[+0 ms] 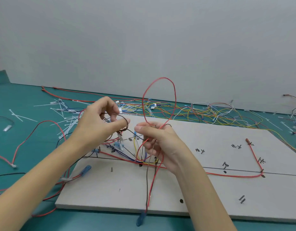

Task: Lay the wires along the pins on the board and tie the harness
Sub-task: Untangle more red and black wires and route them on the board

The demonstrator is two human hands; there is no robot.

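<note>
Teal matte tabletop [23, 130], plain grey wall [144, 39] behind. Flat pale grey board [210, 189] lies on it, with thin dark pins, drawn lines and handwritten marks. One red wire [235, 176] is laid along the board's line, bending up at the right. Both hands are raised over the board, close but apart. Left hand [97, 124] has fingers curled, pinching a thin brown wire loop [125, 121]. Right hand [158, 140] grips a red wire loop [160, 97] standing upright, tails hanging to a blue connector [140, 220]. Loose coloured wires [202, 112] and white cable ties [67, 124] are scattered behind.
</note>
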